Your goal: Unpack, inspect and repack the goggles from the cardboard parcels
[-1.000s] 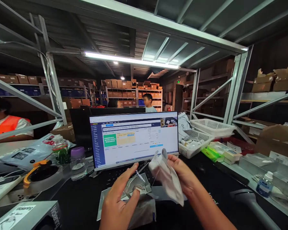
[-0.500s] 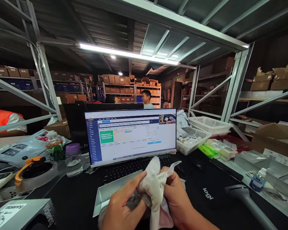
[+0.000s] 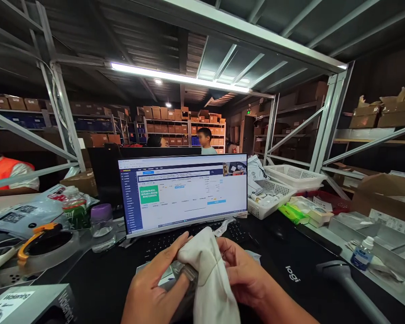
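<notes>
My left hand (image 3: 151,283) and my right hand (image 3: 245,276) are both closed on a cream cloth pouch (image 3: 209,274) held low in front of me. The pouch hangs down between the hands. A small grey item (image 3: 185,272) sits at its mouth by my left fingers; I cannot make out what it is. Under the hands lies a clear plastic bag (image 3: 167,274) on the black desk mat (image 3: 290,274). Just beyond are a black keyboard (image 3: 162,245) and a lit monitor (image 3: 184,191).
Left: a tape dispenser (image 3: 40,240), two small bottles (image 3: 99,225), grey mail bags (image 3: 23,211), a white box (image 3: 23,303). Right: white baskets (image 3: 290,175), green packets (image 3: 295,213), a handheld scanner (image 3: 344,276), a small dropper bottle (image 3: 361,252). A person in an orange vest (image 3: 3,168) sits at far left; others stand behind the monitor.
The pouch has come down from the raised right hand to between both hands. My left hand left the plastic bag and closed on the pouch. The view shifted slightly.
</notes>
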Demonstrator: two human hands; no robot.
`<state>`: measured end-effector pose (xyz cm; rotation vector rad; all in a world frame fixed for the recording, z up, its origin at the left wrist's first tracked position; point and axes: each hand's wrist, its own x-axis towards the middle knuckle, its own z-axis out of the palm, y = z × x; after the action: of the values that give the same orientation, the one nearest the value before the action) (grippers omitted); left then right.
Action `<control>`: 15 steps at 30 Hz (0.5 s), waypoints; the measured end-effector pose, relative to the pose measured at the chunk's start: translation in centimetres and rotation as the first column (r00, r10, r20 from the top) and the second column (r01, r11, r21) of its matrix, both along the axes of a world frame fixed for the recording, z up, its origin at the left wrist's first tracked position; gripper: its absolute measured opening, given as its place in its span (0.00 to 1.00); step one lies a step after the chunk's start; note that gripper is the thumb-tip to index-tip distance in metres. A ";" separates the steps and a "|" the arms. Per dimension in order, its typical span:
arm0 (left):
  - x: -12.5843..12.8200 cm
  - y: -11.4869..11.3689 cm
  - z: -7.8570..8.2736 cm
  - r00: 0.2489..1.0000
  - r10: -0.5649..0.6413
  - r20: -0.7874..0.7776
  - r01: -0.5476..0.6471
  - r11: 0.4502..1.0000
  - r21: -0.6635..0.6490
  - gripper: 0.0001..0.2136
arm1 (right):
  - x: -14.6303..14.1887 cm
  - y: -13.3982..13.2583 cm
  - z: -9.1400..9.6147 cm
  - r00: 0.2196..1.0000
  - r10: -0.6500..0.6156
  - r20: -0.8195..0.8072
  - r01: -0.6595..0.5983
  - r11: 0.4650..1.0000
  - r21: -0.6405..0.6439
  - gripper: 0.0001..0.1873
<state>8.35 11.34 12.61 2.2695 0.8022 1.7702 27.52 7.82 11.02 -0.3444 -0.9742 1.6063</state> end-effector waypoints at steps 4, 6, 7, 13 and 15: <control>-0.1 0.3 -0.3 0.998 0.059 0.001 -0.059 0.998 -0.015 0.17 | -0.5 0.0 -0.5 0.990 -0.093 0.104 0.080 0.989 0.122 0.27; 0.0 0.3 -0.6 0.995 0.103 -0.014 -0.103 0.995 0.008 0.17 | -0.8 0.0 -0.8 0.972 -0.154 0.177 0.130 0.981 0.143 0.25; 0.0 0.3 -0.7 0.992 0.124 -0.026 -0.124 0.992 0.028 0.17 | -0.8 0.0 -0.9 0.963 -0.182 0.198 0.156 0.978 0.139 0.24; 0.1 0.5 -1.4 0.977 0.209 -0.035 -0.199 0.963 0.182 0.16 | -0.7 0.1 -0.8 0.906 -0.322 0.275 0.262 0.937 0.232 0.18; 0.3 0.5 -1.6 0.981 0.189 -0.042 -0.177 0.965 0.192 0.17 | -0.8 0.3 -0.7 0.904 -0.347 0.249 0.291 0.927 0.236 0.17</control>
<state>8.62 11.86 10.97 2.4488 0.9194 1.9412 26.74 8.17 10.34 -0.5832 -1.2157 1.1685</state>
